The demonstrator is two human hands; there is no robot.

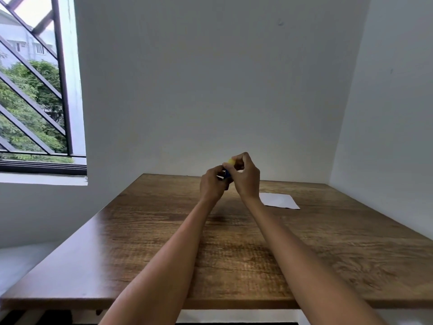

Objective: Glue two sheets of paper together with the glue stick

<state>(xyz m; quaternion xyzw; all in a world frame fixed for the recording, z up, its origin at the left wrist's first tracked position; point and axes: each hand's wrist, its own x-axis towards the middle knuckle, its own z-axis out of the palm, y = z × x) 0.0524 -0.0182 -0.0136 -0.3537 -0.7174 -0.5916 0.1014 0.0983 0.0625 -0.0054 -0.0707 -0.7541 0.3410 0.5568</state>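
- White walls meet in a corner behind one wooden counter [164, 231]; one barred window [35, 90] at left looks onto trees and a building.
- Two bare forearms reach out over the counter, and the two hands meet in the air above its far half.
- One glue stick [227, 171] sits between the hands: the left hand [212, 184] has its grip curled closed around the blue body, and the right hand [246, 178] pinches the yellow end between fingertips and thumb, its grip likewise closed.
- White paper [280, 200] lies flat on the counter just right of the right wrist, untouched by either hand; whether it is one sheet or two stacked cannot be told from this view.
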